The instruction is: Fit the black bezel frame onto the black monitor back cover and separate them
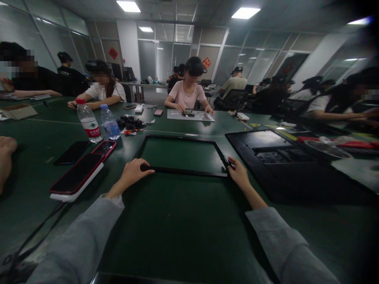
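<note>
The left hand (133, 172) and right hand (240, 175) pinch the near corners of a black frame (189, 172) at the green table (183, 225) (full contact is unclear). It is already separate from the black panel (284, 173) at right; releasing it remains undone.

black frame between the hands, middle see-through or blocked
See-through: green tabletop shows inside the black frame. Whether anything clear fills it, I cannot tell.

L hand (134, 172), R hand (238, 173) fwd, apart, curled.
</note>
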The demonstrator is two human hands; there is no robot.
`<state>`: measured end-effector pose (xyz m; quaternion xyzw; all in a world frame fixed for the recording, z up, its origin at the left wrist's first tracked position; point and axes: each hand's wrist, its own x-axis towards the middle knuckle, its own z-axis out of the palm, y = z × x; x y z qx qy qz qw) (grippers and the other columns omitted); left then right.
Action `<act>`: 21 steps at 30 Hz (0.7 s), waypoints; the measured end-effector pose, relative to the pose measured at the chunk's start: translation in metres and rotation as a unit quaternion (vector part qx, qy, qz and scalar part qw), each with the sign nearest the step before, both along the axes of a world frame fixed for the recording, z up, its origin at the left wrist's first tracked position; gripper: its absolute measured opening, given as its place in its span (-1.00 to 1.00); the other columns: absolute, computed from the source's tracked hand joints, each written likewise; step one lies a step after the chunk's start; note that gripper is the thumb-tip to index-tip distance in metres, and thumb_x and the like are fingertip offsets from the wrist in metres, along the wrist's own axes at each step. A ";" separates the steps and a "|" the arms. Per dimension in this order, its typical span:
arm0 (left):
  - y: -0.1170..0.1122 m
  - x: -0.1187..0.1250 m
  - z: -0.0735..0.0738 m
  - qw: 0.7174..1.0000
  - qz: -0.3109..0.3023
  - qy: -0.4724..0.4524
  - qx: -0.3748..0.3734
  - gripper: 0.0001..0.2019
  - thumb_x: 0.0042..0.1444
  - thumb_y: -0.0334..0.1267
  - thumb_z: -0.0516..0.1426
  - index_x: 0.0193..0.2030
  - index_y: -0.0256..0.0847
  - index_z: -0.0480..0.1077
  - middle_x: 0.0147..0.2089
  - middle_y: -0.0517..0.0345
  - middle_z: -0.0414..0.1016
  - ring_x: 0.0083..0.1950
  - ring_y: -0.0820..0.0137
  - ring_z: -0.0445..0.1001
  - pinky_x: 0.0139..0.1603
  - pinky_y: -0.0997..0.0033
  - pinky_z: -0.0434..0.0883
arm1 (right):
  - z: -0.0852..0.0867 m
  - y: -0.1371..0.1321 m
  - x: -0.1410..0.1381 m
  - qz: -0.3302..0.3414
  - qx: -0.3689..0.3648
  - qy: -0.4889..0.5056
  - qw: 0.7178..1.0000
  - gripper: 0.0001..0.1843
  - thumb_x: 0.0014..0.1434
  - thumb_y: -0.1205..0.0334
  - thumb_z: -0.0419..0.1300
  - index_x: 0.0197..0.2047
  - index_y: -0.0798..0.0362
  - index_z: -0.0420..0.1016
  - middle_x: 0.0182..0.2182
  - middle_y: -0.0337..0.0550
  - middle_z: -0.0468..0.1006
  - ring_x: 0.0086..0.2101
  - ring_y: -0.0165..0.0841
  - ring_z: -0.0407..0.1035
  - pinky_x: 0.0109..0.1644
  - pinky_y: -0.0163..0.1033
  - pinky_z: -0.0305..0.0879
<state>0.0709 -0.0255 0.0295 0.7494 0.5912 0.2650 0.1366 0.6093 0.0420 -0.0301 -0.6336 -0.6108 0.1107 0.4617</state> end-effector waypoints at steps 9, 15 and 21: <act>0.004 -0.004 -0.005 1.000 0.016 -0.006 -0.008 -0.46 0.12 0.37 0.27 -0.07 -0.05 0.61 -0.01 -0.04 0.67 0.03 0.01 0.60 0.01 0.01 0.48 | 0.003 -0.001 0.005 0.000 0.017 0.025 1.000 -0.46 0.16 0.11 0.16 0.18 0.06 0.53 0.12 0.17 0.65 0.16 -0.02 0.55 0.32 0.24 0.42; 0.004 -0.002 -0.005 1.000 0.014 -0.023 -0.015 -0.46 0.12 0.35 0.27 -0.06 -0.08 0.62 -0.03 -0.05 0.68 -0.03 0.04 0.61 -0.04 0.06 0.49 | 0.031 -0.020 0.024 -0.084 0.071 -0.008 0.994 -0.36 0.19 0.09 0.15 0.31 0.12 0.44 0.15 0.23 0.60 0.17 -0.02 0.52 0.33 0.25 0.38; 0.002 0.000 0.000 0.999 0.020 -0.036 -0.024 -0.44 0.12 0.35 0.27 -0.06 -0.10 0.61 0.00 -0.03 0.69 0.03 0.07 0.62 0.02 0.09 0.50 | 0.053 -0.060 0.094 -0.307 0.146 -0.097 0.935 -0.17 0.08 0.22 0.13 0.42 0.31 0.32 0.25 0.46 0.46 0.31 0.20 0.32 0.44 0.43 0.12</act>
